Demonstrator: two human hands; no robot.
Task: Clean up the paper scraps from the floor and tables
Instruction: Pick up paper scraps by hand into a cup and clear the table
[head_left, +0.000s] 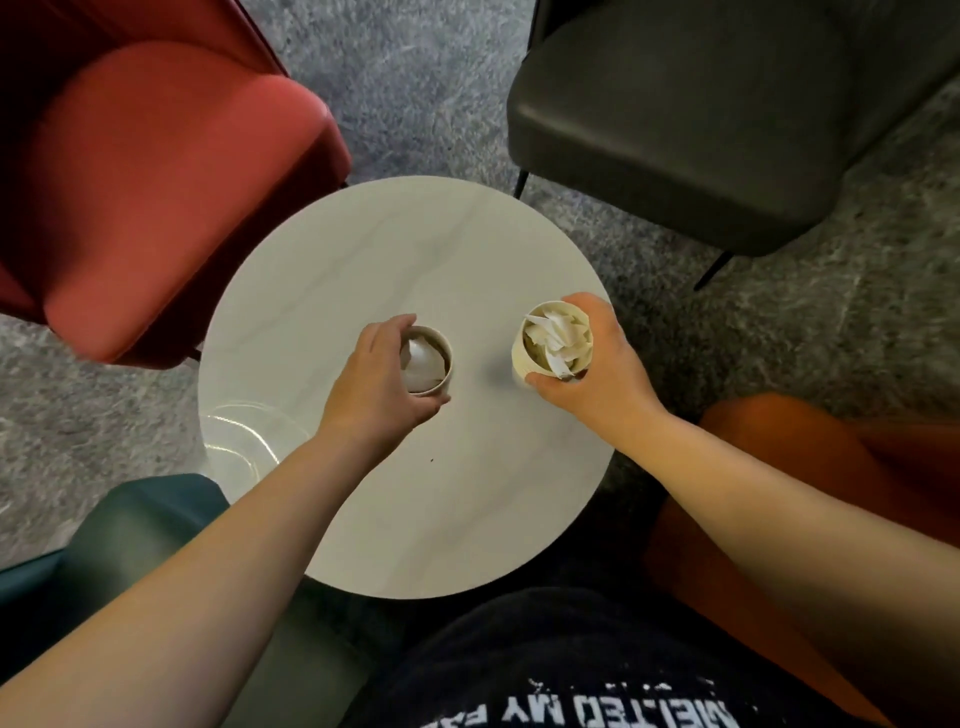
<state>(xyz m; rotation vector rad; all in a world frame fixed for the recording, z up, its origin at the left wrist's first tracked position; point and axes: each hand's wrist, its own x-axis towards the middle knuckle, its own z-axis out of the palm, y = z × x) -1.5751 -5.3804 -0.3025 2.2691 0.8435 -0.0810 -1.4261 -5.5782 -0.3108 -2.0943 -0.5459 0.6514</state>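
Two beige paper cups stand over a round white marble table. My left hand grips the left cup, which holds a crumpled white paper scrap. My right hand grips the right cup, stuffed with several white paper scraps that stick up past its rim. Whether the right cup rests on the table or is lifted slightly is unclear. Both cups are upright and about a hand's width apart.
A red armchair stands at the back left, a dark grey chair at the back right, an orange seat at the right and a teal seat at the front left. Grey carpet surrounds the table.
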